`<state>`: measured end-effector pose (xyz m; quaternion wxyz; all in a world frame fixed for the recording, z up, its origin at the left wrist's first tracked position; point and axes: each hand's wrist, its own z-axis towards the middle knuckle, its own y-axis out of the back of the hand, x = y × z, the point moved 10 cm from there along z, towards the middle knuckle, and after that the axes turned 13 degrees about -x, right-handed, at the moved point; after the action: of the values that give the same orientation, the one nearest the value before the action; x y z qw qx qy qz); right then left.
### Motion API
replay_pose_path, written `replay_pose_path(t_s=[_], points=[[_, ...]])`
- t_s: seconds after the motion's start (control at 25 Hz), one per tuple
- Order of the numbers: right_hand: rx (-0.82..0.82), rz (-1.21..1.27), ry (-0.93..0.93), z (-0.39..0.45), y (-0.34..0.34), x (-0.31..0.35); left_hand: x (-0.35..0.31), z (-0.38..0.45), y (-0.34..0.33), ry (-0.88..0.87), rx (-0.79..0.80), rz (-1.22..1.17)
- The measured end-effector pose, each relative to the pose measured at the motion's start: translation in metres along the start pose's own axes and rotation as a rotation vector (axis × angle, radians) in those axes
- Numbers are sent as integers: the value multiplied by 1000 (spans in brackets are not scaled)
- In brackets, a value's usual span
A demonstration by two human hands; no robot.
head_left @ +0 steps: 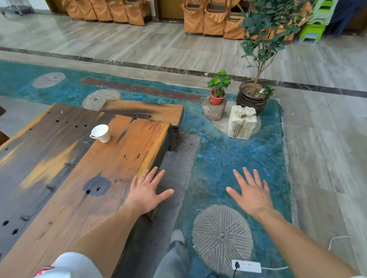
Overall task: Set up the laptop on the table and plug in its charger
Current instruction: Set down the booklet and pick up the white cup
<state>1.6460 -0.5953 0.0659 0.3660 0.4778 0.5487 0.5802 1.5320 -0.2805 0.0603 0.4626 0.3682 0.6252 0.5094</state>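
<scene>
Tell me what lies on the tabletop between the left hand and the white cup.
Nothing: in the head view, only bare wood with dark knots and holes lies between the left hand and the white cup.

One head-worn wide-angle view looks forward and steeply down from standing height beside the right edge of the wooden bench (74, 175). The bench fills the lower left; floor stretches beyond it, with far chairs (104, 9) at the top.
</scene>
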Motion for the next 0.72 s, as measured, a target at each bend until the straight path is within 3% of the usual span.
replay_pose_path(t_s=[0.36, 0.72], points=[[-2, 7, 20, 178, -2, 46, 43, 172, -1, 17, 8, 12], [37, -10, 145, 335, -5, 156, 134, 307, 28, 113, -14, -39]])
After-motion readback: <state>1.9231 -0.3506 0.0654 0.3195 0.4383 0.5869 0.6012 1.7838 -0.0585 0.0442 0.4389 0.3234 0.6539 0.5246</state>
